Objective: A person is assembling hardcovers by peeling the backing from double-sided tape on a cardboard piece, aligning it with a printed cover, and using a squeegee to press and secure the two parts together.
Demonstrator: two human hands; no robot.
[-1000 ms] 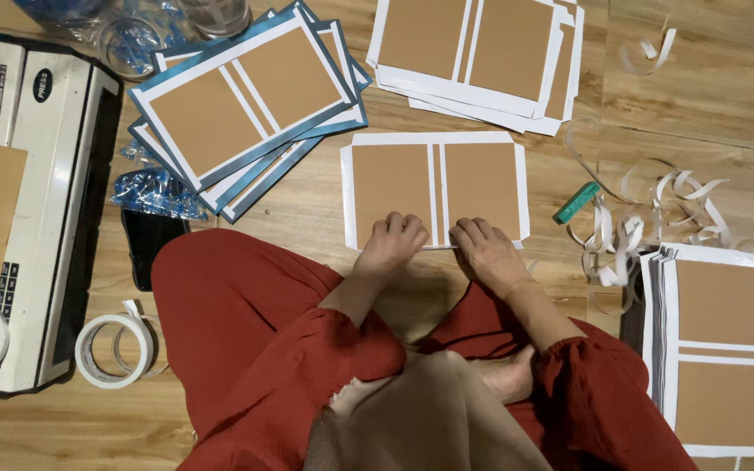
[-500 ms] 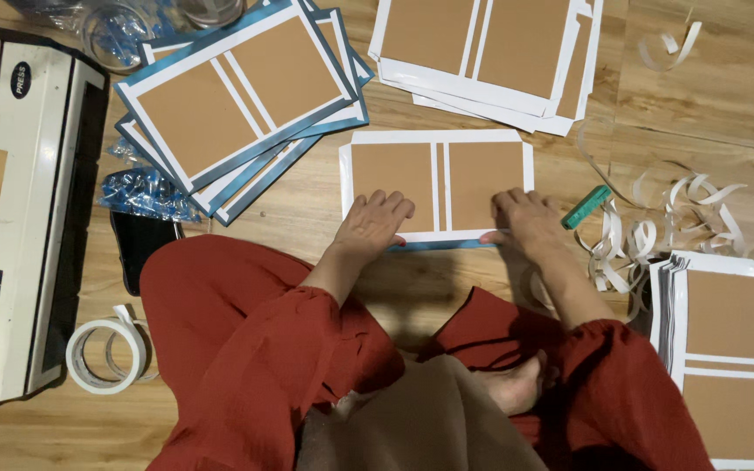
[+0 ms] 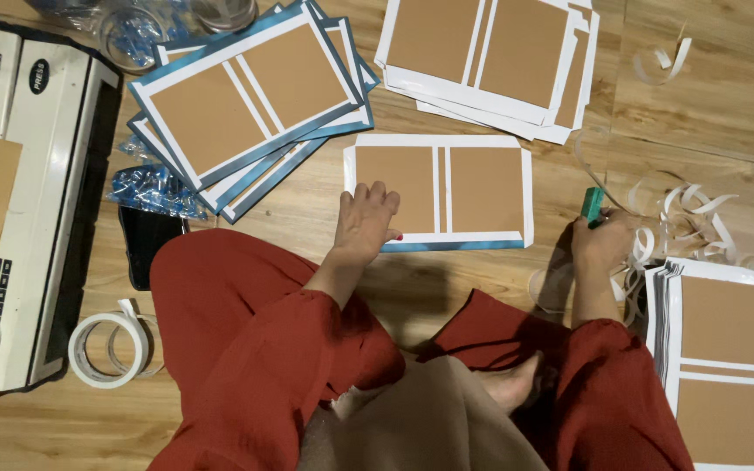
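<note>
Brown card panels on a white sheet (image 3: 439,192) lie on the wooden floor (image 3: 709,96). Left hand (image 3: 365,223) presses its near edge, fingers spread; right hand (image 3: 601,243) is closed round a green cutter (image 3: 592,206). Risk: the unweighted far edge may shift; the blade sits near loose tape strips (image 3: 682,209).

Support is a light wooden plank floor (image 3: 709,96). Lying on it: one white-bordered sheet with two brown cardboard panels (image 3: 440,190) at centre, a fanned stack of blue-edged brown-panel sheets (image 3: 246,96) upper left, a white-edged stack of the same (image 3: 490,57) at top, another stack (image 3: 726,358) lower right. Curled white tape-backing strips (image 3: 682,209) at right, white tape rolls (image 3: 106,349) lower left, white laminator machine (image 3: 23,209) far left, black flat device (image 3: 143,244) beside it.
</note>
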